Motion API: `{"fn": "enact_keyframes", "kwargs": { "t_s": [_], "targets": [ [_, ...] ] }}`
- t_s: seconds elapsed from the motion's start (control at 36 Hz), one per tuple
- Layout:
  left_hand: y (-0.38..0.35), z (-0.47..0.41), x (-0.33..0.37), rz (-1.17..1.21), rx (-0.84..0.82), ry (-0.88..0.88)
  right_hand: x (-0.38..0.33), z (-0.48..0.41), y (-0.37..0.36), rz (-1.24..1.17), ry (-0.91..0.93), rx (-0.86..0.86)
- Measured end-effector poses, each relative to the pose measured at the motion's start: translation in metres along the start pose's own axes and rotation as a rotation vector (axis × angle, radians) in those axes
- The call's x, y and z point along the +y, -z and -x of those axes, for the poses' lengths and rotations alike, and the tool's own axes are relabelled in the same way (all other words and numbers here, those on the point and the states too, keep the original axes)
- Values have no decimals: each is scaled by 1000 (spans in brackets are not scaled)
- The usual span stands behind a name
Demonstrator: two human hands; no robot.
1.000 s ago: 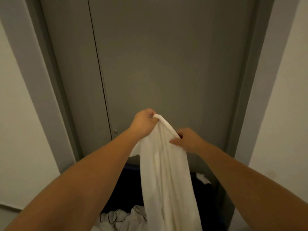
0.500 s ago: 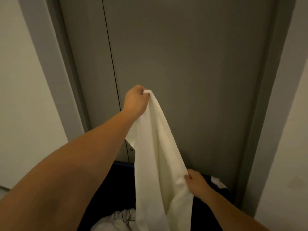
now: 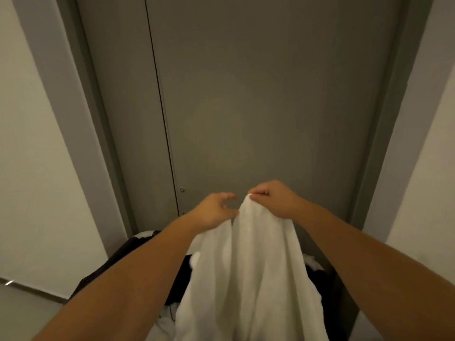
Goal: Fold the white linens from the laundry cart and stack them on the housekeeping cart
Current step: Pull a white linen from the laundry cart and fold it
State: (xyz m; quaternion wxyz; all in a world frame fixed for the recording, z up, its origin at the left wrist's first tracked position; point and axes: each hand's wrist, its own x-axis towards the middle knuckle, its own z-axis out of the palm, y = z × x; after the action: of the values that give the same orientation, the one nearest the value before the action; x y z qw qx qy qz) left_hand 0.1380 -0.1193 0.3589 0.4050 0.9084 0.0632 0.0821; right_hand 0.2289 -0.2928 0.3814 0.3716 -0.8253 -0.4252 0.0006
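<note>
Your left forearm [image 3: 128, 279] comes in from 7 o'clock and your right forearm [image 3: 369, 262] from 4 o'clock. Both reach up toward the middle of the view.

Between them hangs the white cloth [image 3: 251, 279]. You are holding it up in the air, and it falls in long soft folds from your hands down past the bottom edge at 6 o'clock. Its left side drapes against the underside of your left wrist.

Below and behind the cloth is the dark laundry cart [image 3: 327, 286]. Its black lining shows at 8 o'clock and at 4 o'clock. More white linen [image 3: 311, 262] lies in it, peeking out just to the right of the hanging cloth and again low at 7 o'clock.

Your right hand [image 3: 275, 200], just right of centre, has a closed grip. Thumb and fingers pinch the top peak of the cloth.

Your left hand [image 3: 216, 210] sits just beside it at 9 o'clock of that peak. The fingers are curled with a gap between forefinger and thumb, and the thumb tip meets the cloth's edge. I cannot tell whether that grip actually holds the fabric.

Behind your hands stands a grey door [image 3: 258, 107] with a thin vertical seam left of centre and a small round fitting [image 3: 182, 189] beside the seam. A grey door frame [image 3: 386, 143] borders it, with pale walls [image 3: 29, 168] at 9 and 3 o'clock.
</note>
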Motion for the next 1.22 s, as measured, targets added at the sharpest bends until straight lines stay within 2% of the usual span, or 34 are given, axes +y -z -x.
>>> {"fn": "enact_keyframes", "kwargs": {
  "t_s": [0.08, 0.17, 0.25, 0.36, 0.44, 0.67, 0.81, 0.94, 1.11, 1.17, 1.22],
  "targets": [
    [-13, 1, 0, 178, -135, 2, -7, -2, 3, 14, 17, -34],
    [-20, -4, 3, 91, -98, 32, -7, 0, 6, 25, 24, -26],
    [-21, -10, 9, -3, 16, 12, 1, 8, 13, 26, -23, -35],
    [-12, -18, 22, -51, 153, -63, 28, 28, 21, 100, -252, -164],
    [-5, -24, 36, -55, 206, -96, 52, 51, 9, 39, -456, -236],
    [29, -26, 46, -44, 357, -71, 112, 112, -14, 12, -646, -374],
    [38, -27, 36, -68, 417, -37, 137, 130, -15, 25, -710, -355],
    [39, -29, 18, -129, 454, 64, 128, 123, -12, -64, -686, -205],
    [38, -27, -14, -201, 396, 194, 110, 102, -9, -231, -685, -161],
    [35, -24, -24, -171, 359, 240, 100, 95, -7, -235, -687, -97],
    [29, -20, -30, -74, 317, 262, 88, 86, -9, -337, -696, -29]
  ]
}}
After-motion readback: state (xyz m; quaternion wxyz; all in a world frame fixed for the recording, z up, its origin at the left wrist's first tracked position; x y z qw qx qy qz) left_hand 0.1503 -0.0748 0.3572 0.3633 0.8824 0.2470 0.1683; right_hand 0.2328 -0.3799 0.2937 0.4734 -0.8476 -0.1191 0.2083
